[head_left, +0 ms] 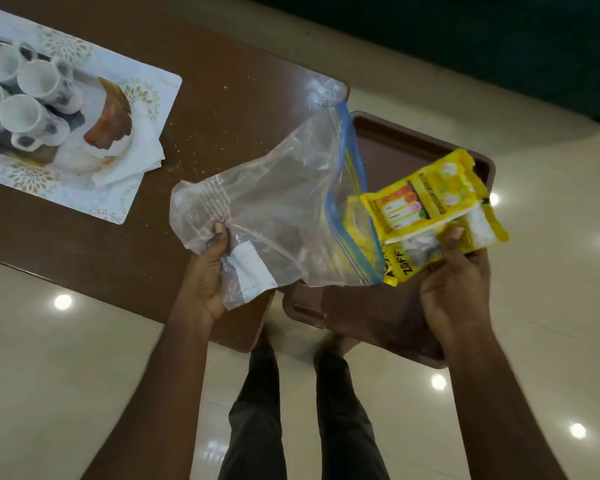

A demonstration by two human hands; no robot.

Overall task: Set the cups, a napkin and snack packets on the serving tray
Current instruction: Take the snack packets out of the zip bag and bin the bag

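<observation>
- While both hands are raised above the table [222, 109], the cups [25, 98] sit far off to the left of the left hand's fingers, clustered on a pale patterned placemat [146, 88] at the left end of the brown surface.
- Just right of the cups, and still well left of the fingers, a folded white napkin [146, 150] lies partly under a plate with a brown and gold pattern [113, 119].
- Left hand [205, 275]: its fingers [220, 237] are closed on the bottom corner of a clear zip bag [274, 209], the thumb pressed on top of the plastic near a white label.
- From those fingers the zip bag stretches rightward, its blue zip edge open and facing the right hand; something yellow shows inside near the mouth, too blurred to name.
- Beyond and below the bag's mouth lies the brown serving tray [395, 140], partly on the table's right end and jutting past it over the shiny floor [551, 306]; both hands hang above it, and nothing can be seen resting on its visible surface.
- Right hand [454, 289]: its fingers are pinched on yellow snack packets [430, 209], thumb on the front face, the rest hidden behind.
- These packets are held in the air just right of the bag's open mouth, above the tray and not touching it.
- Below the hands, the person's dark trousers and feet stand on the floor.
</observation>
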